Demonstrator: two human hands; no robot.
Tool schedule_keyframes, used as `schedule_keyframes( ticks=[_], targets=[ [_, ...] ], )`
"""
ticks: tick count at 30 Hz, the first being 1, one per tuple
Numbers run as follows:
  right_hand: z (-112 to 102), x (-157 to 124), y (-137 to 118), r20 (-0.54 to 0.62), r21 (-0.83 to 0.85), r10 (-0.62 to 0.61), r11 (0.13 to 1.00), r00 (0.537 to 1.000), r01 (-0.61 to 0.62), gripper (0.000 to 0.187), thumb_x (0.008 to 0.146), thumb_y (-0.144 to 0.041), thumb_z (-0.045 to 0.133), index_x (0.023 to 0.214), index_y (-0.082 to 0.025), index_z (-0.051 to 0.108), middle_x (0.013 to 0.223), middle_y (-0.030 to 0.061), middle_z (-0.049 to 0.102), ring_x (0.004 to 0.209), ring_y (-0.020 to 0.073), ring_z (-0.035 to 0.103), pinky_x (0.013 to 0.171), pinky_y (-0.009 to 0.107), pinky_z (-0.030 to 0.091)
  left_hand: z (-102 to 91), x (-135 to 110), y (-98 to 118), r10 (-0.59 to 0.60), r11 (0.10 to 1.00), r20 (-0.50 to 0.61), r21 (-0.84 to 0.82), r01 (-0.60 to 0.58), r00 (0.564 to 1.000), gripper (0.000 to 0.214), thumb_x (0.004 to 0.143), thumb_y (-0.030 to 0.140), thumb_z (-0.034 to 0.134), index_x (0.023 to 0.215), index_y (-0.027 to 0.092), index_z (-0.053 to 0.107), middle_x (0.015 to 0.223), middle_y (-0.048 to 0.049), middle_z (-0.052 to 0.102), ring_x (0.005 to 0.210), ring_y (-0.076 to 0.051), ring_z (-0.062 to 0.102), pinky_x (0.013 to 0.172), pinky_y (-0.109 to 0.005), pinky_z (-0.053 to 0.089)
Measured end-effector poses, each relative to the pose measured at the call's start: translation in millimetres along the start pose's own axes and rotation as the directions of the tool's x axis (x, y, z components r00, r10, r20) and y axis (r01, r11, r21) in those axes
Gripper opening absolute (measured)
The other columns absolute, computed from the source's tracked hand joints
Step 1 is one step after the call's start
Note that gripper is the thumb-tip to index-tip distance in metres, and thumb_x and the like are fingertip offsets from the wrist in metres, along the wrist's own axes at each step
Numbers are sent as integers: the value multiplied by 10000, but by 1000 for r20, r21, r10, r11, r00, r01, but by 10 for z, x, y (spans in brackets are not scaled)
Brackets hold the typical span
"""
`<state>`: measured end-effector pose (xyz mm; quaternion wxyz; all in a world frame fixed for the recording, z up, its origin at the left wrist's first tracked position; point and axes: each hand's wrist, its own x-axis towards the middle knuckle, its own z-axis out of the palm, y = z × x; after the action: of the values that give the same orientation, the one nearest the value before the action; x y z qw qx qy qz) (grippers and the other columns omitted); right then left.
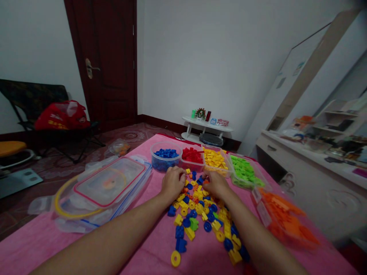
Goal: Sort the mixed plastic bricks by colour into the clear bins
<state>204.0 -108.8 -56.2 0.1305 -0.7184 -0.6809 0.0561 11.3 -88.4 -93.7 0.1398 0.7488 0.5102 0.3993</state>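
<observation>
A loose pile of plastic building blocks in yellow, blue, orange and green is spread over the pink cloth. My left hand is at the pile's far left edge, its fingers curled and closed; anything inside them is hidden. Opposite it, my right hand reaches the far right side of the pile, thumb and fingers drawn together close to blue pieces. What it pinches, if anything, is too small to name. Between the hands lie small yellow and blue blocks. A yellow ring sits at the pile's near end.
Behind the pile stand a round tub of blue blocks and boxes of red blocks, yellow blocks and green blocks. An orange-block box is at right. Stacked clear lids lie at left.
</observation>
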Motion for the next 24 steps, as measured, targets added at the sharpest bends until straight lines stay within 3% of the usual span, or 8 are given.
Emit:
schedule_keyframes(
  ticks=[3, 5, 7, 10, 15, 19, 21, 24],
  targets=[
    [26, -185, 17, -140, 207, 50, 978, 989, -20, 269, 643, -195, 615, 907, -204, 666, 824, 22, 667, 743, 159, 598, 634, 245, 406, 45, 21, -28, 17, 997, 11, -79, -16, 1000, 239, 812, 142, 457, 885, 196, 677, 902, -41, 645, 864, -163, 576, 794, -274, 428],
    [35, -319, 5, -187, 485, 137, 874, 973, -30, 245, 651, -231, 613, 889, -185, 650, 752, 19, 653, 646, 152, 584, 577, 252, 419, 54, 28, -23, 33, 993, 8, -117, -32, 999, 256, 804, 113, 445, 887, 191, 674, 908, -41, 644, 862, -154, 588, 789, -260, 438],
    [14, -446, -29, -112, 751, 220, 658, 969, -63, 252, 662, -283, 625, 889, -175, 629, 629, -10, 611, 508, 131, 530, 472, 240, 391, 43, 19, 3, 32, 992, -11, -120, -33, 999, 250, 801, 104, 446, 872, 185, 672, 897, -42, 644, 875, -154, 592, 797, -256, 439],
    [-95, -578, -82, 52, 960, 259, 254, 964, -120, 293, 627, -279, 691, 887, -165, 618, 530, -42, 558, 412, 101, 470, 391, 205, 344, -8, -31, 64, 3, 995, -56, -97, -8, 998, 239, 814, 114, 445, 870, 186, 666, 904, -39, 639, 881, -151, 592, 796, -248, 436],
    [-355, -616, -36, 111, 967, 271, -251, 956, -41, 158, 638, -186, 629, 778, -176, 556, 593, -30, 563, 456, 72, 491, 408, 176, 395, -125, -117, 81, -123, 992, -194, -61, 113, 973, 260, 838, 131, 422, 920, 208, 657, 989, -39, 636, 928, -157, 586, 792, -250, 426],
    [-446, -637, 66, 126, 758, 216, -651, 968, 46, 71, 692, -145, 512, 744, -184, 484, 559, -45, 455, 448, 66, 446, 376, 163, 368, -179, -122, -1, -202, 979, -240, -14, 204, 950, 267, 843, 151, 423, 945, 211, 661, 1003, -46, 637, 934, -177, 588, 795, -266, 423],
    [-450, -657, 73, 109, 683, 178, -728, 978, 57, 71, 738, -146, 481, 800, -177, 500, 576, -46, 442, 436, 57, 421, 360, 153, 353, -185, -119, -30, -196, 978, -223, 30, 208, 955, 262, 846, 177, 436, 974, 213, 662, 1004, -50, 636, 927, -183, 592, 784, -271, 423],
    [-439, -672, 18, 106, 655, 174, -753, 979, 63, 97, 779, -106, 474, 851, -154, 518, 583, -59, 430, 391, 25, 351, 326, 120, 299, -183, -125, -39, -169, 975, -171, 114, 190, 971, 263, 847, 219, 463, 1022, 219, 659, 1022, -60, 628, 933, -188, 590, 769, -270, 424]
  ],
)
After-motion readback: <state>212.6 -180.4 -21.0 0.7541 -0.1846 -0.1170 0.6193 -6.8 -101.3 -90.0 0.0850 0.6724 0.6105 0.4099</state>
